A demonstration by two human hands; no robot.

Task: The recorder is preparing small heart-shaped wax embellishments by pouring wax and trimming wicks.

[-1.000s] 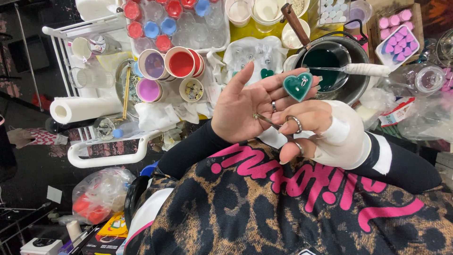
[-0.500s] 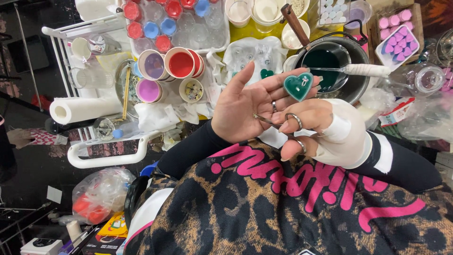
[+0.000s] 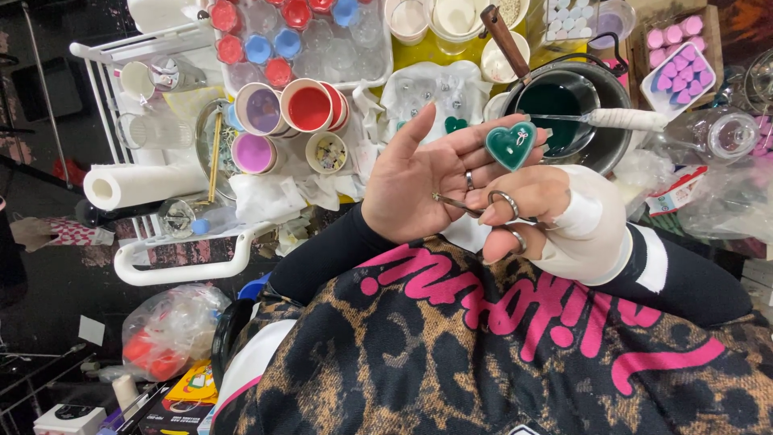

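Observation:
My left hand (image 3: 419, 185) is held palm up over my chest, fingers pointing right. A teal heart-shaped piece (image 3: 510, 145) with a small silver charm set in it rests on the fingertips. My right hand (image 3: 564, 213), wrapped in white bandage at the wrist and palm, is just beside it and touches the left fingers. Its fingers pass through the metal loops of small scissors (image 3: 501, 203), whose blades lie across my left palm. Just beyond both hands stands a metal pot (image 3: 616, 141) of dark green liquid.
A white-wrapped stick (image 3: 628, 119) lies across the pot. Cups of red (image 3: 310, 106), purple (image 3: 263, 109) and pink (image 3: 254, 153) stand at the left, by a paper towel roll (image 3: 137, 185). A tray of pink pieces (image 3: 680, 68) sits at the back right. A white cart rail (image 3: 177, 270) borders the left.

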